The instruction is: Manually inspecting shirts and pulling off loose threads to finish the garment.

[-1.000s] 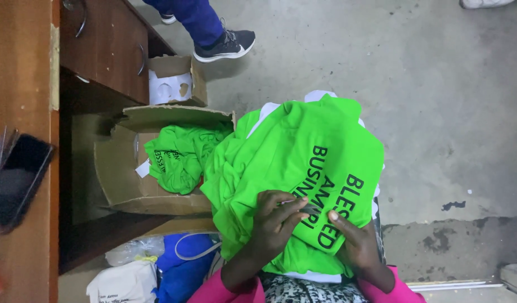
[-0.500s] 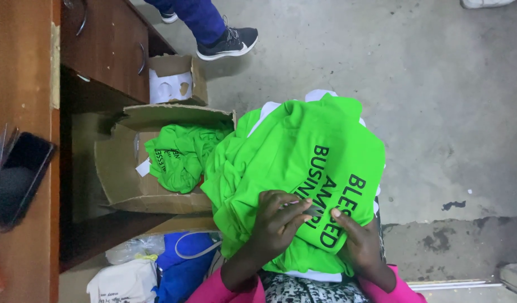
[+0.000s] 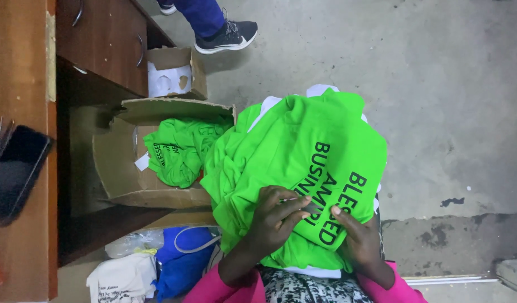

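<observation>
Your left hand [image 3: 278, 216] pinched a fold of the bright green printed cotton shirt [image 3: 303, 168] on your lap, barely shifted from a moment earlier. Your right hand [image 3: 359, 241] lay beside it, fingers flat and loosely spread on the cloth, grasping nothing.

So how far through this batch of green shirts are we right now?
Hard to count. Some green shirts already lie crumpled in the open cardboard box by the desk. In hand: the left hand and right hand both work at one spot on the printed green shirt topping the lap pile. Left: the layers beneath it, white edges showing; how many, I cannot tell.
</observation>
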